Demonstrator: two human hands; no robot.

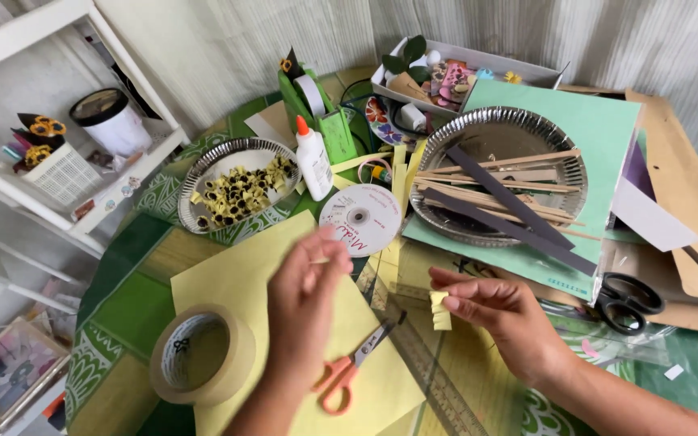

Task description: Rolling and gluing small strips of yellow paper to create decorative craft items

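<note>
A fringed yellow paper strip [440, 310] was pinched in the right hand [502, 315]; the left hand [304, 303], blurred, grip unclear, hovered over the yellow sheet [244, 282] near the table's front edge.

We hold a small strip of pale yellow paper [440, 309] pinched at its top edge between the thumb and fingers of our right hand [501, 316]. The strip hangs roughly upright below the fingertips, its lower part cut into narrow parallel fringes that sit slightly stepped. It is lifted just above the counter, over a clear ruler [434, 367] and yellow sheets. Our left hand [304, 303], blurred, fingers loosely curled, hovers above a large pale yellow sheet [260, 282], with nothing visibly in its grasp; orange-handled scissors [347, 369] lie flat on that sheet just beside the wrist, blades pointing toward the fringed strip.
</note>
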